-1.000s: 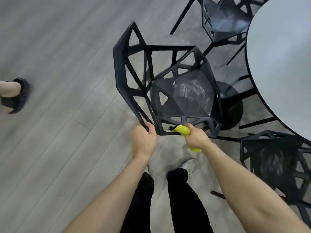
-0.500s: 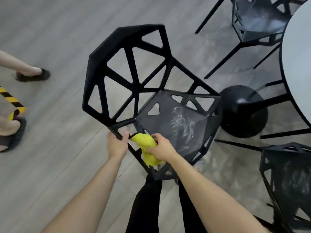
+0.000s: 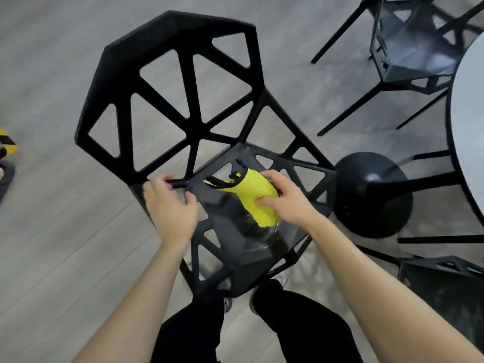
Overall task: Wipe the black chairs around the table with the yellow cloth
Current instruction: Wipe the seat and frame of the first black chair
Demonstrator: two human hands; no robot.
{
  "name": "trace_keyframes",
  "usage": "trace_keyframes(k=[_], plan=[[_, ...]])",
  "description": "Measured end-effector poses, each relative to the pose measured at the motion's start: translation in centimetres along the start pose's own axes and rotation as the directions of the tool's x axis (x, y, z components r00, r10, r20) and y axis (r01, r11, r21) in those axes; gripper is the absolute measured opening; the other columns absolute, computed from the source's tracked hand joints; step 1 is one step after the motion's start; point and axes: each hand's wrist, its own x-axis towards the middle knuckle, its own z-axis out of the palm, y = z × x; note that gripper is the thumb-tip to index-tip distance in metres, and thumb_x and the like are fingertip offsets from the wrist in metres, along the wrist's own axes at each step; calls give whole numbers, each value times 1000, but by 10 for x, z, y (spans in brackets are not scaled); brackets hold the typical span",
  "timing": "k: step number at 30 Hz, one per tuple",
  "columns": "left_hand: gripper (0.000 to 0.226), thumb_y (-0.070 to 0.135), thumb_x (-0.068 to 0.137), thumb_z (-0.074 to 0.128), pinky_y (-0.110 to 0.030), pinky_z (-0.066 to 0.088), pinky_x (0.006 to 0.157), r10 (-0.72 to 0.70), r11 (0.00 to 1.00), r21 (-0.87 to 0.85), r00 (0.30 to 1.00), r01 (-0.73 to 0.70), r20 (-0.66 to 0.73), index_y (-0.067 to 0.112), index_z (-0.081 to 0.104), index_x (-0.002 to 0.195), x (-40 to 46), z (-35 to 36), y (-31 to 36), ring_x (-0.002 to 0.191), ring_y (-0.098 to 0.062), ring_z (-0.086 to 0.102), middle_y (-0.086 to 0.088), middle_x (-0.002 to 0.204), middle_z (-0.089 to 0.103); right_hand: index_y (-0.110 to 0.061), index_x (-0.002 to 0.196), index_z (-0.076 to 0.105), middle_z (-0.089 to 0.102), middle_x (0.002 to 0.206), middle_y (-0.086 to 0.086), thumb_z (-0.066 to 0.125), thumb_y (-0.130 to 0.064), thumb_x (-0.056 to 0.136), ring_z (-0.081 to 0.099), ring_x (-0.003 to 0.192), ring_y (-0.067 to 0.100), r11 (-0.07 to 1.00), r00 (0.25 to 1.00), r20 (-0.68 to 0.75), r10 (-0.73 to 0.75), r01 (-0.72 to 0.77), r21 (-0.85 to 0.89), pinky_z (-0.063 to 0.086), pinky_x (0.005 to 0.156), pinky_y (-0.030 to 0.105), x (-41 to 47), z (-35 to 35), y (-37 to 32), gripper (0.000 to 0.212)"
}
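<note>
On the seat, right hand [image 3: 286, 199] grips yellow cloth [image 3: 258, 197] (fingers curled).

Three black chairs [image 3: 172, 82] [image 3: 408, 48] [image 3: 445, 284], one table [image 3: 468, 127], one yellow cloth [image 3: 258, 197], two hands [image 3: 170, 210] [image 3: 290, 203].

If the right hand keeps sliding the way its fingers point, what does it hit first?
Most likely the lattice backrest of the black chair. The right hand pushes the yellow cloth across the seat toward it. Depth is unclear.
</note>
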Motion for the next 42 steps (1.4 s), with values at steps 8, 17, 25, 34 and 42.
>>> trace_keyframes(k=[8,17,25,34,42], plan=[[36,54,73,88,-47,58,85,293,952,-273,660,-136,692,37,74,101,35,88,68,83,-10,71,12,88,78,-44,114,51,72,114,-11,93,-42,70,68,107,17,980,996,-80,-45,28,-199,58,90,42,27,-65,14,61],[60,52,79,90,-45,58,88,452,885,-288,818,-364,356,23,63,124,92,151,113,102,-26,71,-1,115,72,-35,146,43,57,130,-2,86,-51,84,56,125,21,929,805,-517,-292,111,-353,46,102,37,100,-129,-20,77],[42,43,113,46,-49,49,66,692,660,457,719,-597,-60,4,58,122,174,193,65,86,-46,69,-20,101,69,-22,117,58,64,98,3,55,-88,85,60,92,30,791,769,-495,-405,24,-611,46,76,41,197,-92,6,74],[26,53,110,45,-40,38,71,818,533,297,573,-792,60,31,57,118,178,227,123,87,-29,62,4,87,61,-15,111,71,70,111,12,51,-69,101,64,108,37,804,639,-631,-440,-33,-594,48,83,41,147,-103,60,59],[31,61,107,46,-38,36,70,809,535,216,569,-817,148,34,51,92,180,226,129,87,-22,59,13,78,57,-1,129,48,58,124,15,50,-28,111,65,113,36,499,635,-589,-500,-345,-795,44,73,38,139,-70,55,33]])
